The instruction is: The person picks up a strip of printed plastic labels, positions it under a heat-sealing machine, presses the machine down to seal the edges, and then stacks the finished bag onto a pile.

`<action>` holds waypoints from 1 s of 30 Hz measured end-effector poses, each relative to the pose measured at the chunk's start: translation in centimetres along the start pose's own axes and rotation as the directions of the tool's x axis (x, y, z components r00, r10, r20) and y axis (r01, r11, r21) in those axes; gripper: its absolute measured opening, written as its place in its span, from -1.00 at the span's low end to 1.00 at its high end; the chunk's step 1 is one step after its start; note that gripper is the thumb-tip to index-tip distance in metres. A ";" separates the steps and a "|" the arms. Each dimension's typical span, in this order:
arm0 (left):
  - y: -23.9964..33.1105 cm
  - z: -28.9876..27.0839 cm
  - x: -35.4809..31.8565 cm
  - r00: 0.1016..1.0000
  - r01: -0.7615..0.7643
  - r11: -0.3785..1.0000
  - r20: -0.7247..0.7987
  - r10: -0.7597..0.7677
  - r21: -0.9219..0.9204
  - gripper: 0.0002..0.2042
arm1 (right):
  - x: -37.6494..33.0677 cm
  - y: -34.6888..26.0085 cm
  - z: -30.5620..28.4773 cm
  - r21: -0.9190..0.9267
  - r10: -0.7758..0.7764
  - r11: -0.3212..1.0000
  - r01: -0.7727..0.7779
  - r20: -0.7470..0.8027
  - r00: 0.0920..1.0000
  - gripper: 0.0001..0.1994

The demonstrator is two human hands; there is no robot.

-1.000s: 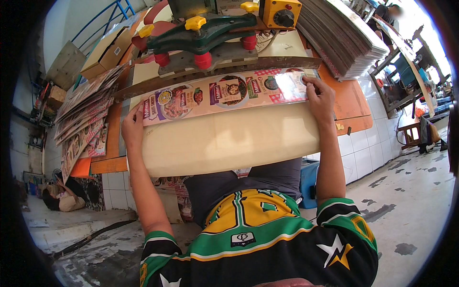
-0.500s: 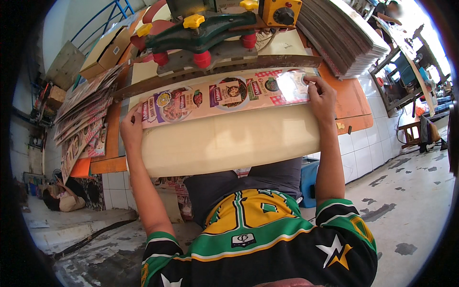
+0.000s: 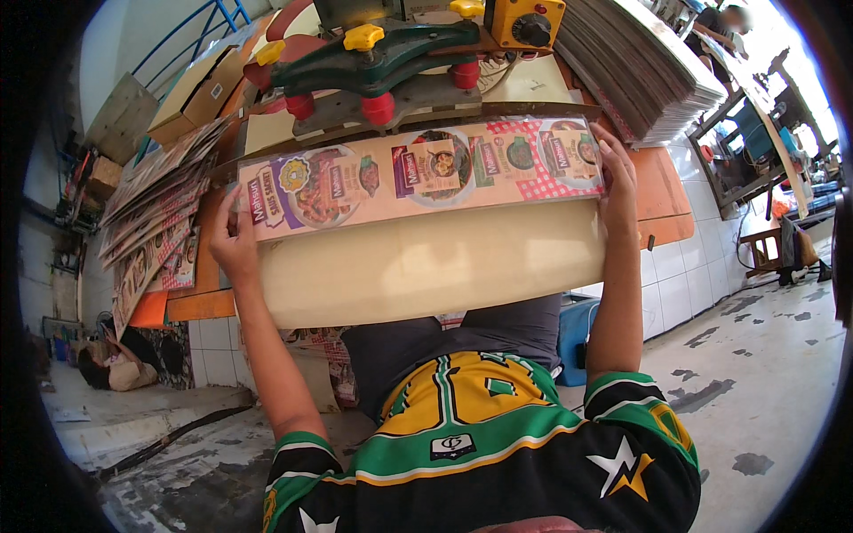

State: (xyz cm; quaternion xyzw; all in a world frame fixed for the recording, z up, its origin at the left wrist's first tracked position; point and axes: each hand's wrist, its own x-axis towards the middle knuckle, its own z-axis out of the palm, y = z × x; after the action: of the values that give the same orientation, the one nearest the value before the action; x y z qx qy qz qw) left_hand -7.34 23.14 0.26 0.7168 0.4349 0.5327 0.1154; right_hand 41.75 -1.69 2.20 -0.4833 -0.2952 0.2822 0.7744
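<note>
Printed strip [image 3: 373, 182] stretched between both hands, just on the near side of the green machine [image 3: 431, 55]!
Left hand [image 3: 233, 238] pinching the strip's left end, right hand [image 3: 617, 178] gripping the right; the cream sheet [image 3: 426, 262] bulging nearer than the strip, in front of the machine; printed sheets [image 3: 160, 213] heaped to the machine's left; a thick stack [image 3: 635, 71] to its right.

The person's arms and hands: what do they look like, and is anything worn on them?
The left hand and right hand wear no gloves, and no watch shows. The forearms are bare; the short sleeves have green cuffs, black bands and white stripes.
</note>
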 end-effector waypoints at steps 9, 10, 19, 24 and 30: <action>-0.1 -0.6 0.1 0.987 -0.108 0.992 -0.128 0.099 -0.064 -0.65 | 0.4 1.4 -2.0 -0.221 -0.011 0.975 0.030 0.089 0.996 -0.76; -0.1 -0.7 0.0 0.986 -0.115 0.991 -0.127 0.106 -0.064 -0.62 | 0.3 1.4 -1.7 -0.245 -0.037 0.968 0.054 0.075 0.997 -0.76; 0.2 -0.6 -0.1 0.986 -0.110 0.979 -0.143 0.086 -0.172 -0.56 | 0.6 1.6 -2.4 -0.375 -0.178 0.910 0.178 0.036 0.983 -0.72; 0.4 -0.5 -0.2 0.972 -0.138 0.971 -0.214 0.095 -0.197 -0.54 | -0.3 0.9 -1.4 -0.236 -0.263 0.937 0.257 0.003 0.965 -0.68; -0.3 -0.7 -0.2 0.965 -0.147 0.963 -0.248 0.089 -0.226 -0.51 | -0.2 1.1 -2.0 -0.392 -0.301 0.873 0.291 0.037 0.953 -0.69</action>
State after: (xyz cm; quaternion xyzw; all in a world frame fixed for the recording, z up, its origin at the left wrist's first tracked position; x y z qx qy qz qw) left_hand -8.13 22.93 0.25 0.6538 0.3333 0.6690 0.1174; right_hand 42.90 -2.56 0.50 -0.5813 -0.4062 0.0891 0.6994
